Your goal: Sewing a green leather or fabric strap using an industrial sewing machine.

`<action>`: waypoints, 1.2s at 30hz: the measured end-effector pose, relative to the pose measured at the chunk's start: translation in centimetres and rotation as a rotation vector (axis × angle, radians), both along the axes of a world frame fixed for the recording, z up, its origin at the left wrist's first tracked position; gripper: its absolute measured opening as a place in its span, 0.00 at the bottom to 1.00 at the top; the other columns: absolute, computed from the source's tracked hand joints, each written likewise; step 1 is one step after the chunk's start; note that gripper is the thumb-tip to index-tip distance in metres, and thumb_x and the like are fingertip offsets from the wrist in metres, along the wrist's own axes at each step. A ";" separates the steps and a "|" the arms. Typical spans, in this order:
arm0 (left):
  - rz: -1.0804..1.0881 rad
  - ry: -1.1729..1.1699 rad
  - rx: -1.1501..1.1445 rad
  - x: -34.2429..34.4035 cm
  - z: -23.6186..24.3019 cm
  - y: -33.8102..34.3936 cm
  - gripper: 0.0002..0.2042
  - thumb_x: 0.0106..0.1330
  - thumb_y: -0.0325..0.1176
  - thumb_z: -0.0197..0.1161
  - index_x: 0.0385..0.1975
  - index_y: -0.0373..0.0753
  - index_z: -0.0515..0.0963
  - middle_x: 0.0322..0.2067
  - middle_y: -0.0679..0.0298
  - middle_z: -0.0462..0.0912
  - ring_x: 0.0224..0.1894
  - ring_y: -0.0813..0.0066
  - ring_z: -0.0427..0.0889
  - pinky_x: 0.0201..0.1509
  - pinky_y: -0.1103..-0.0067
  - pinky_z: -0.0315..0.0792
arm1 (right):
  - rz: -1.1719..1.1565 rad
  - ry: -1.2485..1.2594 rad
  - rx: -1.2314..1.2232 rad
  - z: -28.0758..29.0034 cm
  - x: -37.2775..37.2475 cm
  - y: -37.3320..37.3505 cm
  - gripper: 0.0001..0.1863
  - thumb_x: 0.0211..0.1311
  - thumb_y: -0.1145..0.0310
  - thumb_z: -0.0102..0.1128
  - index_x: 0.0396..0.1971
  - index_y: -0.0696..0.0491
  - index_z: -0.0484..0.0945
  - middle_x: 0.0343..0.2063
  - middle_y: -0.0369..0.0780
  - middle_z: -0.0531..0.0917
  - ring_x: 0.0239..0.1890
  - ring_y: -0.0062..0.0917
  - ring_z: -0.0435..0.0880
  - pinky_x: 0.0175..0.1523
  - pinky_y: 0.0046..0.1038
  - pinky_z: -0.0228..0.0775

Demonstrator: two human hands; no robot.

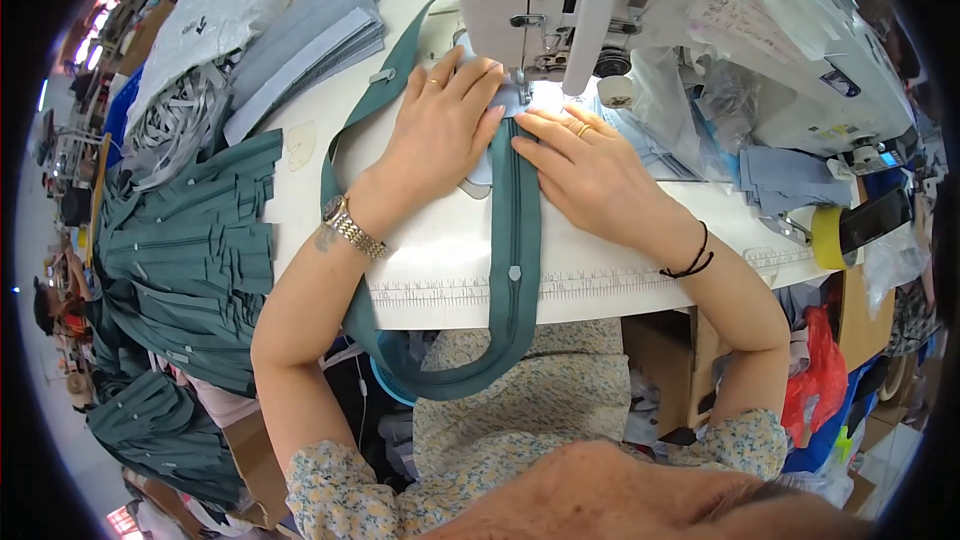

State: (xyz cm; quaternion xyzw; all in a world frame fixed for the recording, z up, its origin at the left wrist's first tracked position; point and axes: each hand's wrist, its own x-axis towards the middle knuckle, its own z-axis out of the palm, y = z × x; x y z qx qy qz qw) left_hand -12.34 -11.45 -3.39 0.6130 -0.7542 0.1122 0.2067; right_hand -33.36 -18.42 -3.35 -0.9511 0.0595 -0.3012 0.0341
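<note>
A long dark green zipper (515, 230) runs from the presser foot (523, 92) of a white sewing machine (545, 0) toward me. It hangs over the table's front edge in a loop and comes back up on the left. Light blue-grey fabric (508, 100) lies at its upper end, under the foot. My left hand (450, 125) rests with fingers stretched out on the work left of the foot, its thumb beside the zipper. Flat on the right side, my right hand (590, 165) touches the zipper's edge with thumb and forefinger.
Many green zippers (190, 240) are heaped on the left. Behind them lie grey-blue fabric strips (310, 60) and a white plastic bag (220, 10). More grey-blue pieces (790, 178) and a yellow tape roll (828, 237) are at right. A ruler strip (620, 282) edges the white table (430, 230).
</note>
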 end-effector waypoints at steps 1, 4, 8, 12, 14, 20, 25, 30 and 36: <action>-0.007 0.010 0.001 0.1 -0.2 0.0 0.16 0.68 0.34 0.59 0.54 0.37 0.75 0.57 0.57 0.74 0.64 0.55 0.68 0.67 0.55 0.61 | 0.004 0.005 -0.001 0.0 0.0 0.0 0.16 0.53 0.73 0.62 0.44 0.58 0.81 0.50 0.43 0.81 0.55 0.34 0.81 0.62 0.41 0.71; -0.050 0.023 -0.001 0.3 -0.2 0.1 0.17 0.69 0.35 0.57 0.55 0.37 0.75 0.59 0.57 0.73 0.66 0.55 0.66 0.68 0.55 0.59 | 0.012 0.045 0.016 0.0 0.1 0.0 0.16 0.54 0.74 0.62 0.45 0.59 0.80 0.49 0.44 0.81 0.54 0.35 0.81 0.62 0.41 0.71; -0.086 0.034 0.010 0.5 -0.1 0.3 0.17 0.69 0.34 0.57 0.56 0.37 0.74 0.60 0.57 0.73 0.67 0.55 0.65 0.68 0.57 0.61 | 0.023 0.042 -0.003 0.2 0.2 0.0 0.16 0.55 0.74 0.62 0.45 0.59 0.80 0.50 0.44 0.81 0.55 0.35 0.80 0.63 0.42 0.70; -0.077 0.058 0.001 0.3 -0.1 0.3 0.18 0.69 0.34 0.56 0.56 0.36 0.73 0.60 0.58 0.73 0.66 0.55 0.65 0.67 0.58 0.61 | 0.015 0.080 -0.012 0.4 0.1 0.1 0.17 0.56 0.75 0.62 0.46 0.59 0.80 0.50 0.45 0.80 0.57 0.36 0.79 0.64 0.43 0.69; -0.073 0.076 -0.006 0.2 -0.3 0.1 0.18 0.70 0.35 0.56 0.57 0.37 0.73 0.59 0.59 0.74 0.65 0.54 0.67 0.66 0.58 0.62 | 0.018 0.090 -0.006 0.6 0.0 0.1 0.17 0.56 0.75 0.62 0.47 0.59 0.80 0.51 0.45 0.79 0.57 0.36 0.78 0.64 0.43 0.69; 0.064 -0.039 -0.061 -0.4 -0.4 0.7 0.18 0.70 0.41 0.58 0.54 0.37 0.75 0.55 0.58 0.76 0.65 0.56 0.68 0.68 0.56 0.60 | 0.020 0.142 0.027 0.9 0.1 0.3 0.19 0.56 0.75 0.62 0.50 0.58 0.79 0.54 0.43 0.78 0.60 0.37 0.75 0.64 0.43 0.68; 0.197 -0.160 -0.041 -0.4 0.7 0.8 0.18 0.67 0.44 0.60 0.46 0.35 0.77 0.47 0.57 0.79 0.57 0.57 0.75 0.66 0.55 0.61 | 0.019 0.156 0.034 0.9 0.3 0.1 0.20 0.57 0.74 0.62 0.51 0.57 0.79 0.55 0.43 0.77 0.60 0.38 0.75 0.64 0.41 0.68; 0.157 -0.112 -0.050 -0.2 1.0 2.4 0.16 0.65 0.43 0.62 0.38 0.34 0.77 0.39 0.55 0.78 0.48 0.58 0.78 0.61 0.58 0.66 | 0.030 0.098 0.085 0.6 0.1 -0.2 0.18 0.61 0.71 0.61 0.51 0.56 0.80 0.54 0.42 0.79 0.58 0.37 0.75 0.62 0.41 0.68; -0.192 -0.036 0.181 -4.7 2.4 11.2 0.24 0.55 0.32 0.66 0.49 0.24 0.74 0.49 0.45 0.76 0.54 0.48 0.75 0.61 0.61 0.69 | -0.025 0.190 0.261 2.0 2.2 1.0 0.17 0.67 0.64 0.58 0.49 0.60 0.79 0.47 0.48 0.80 0.50 0.42 0.78 0.58 0.39 0.68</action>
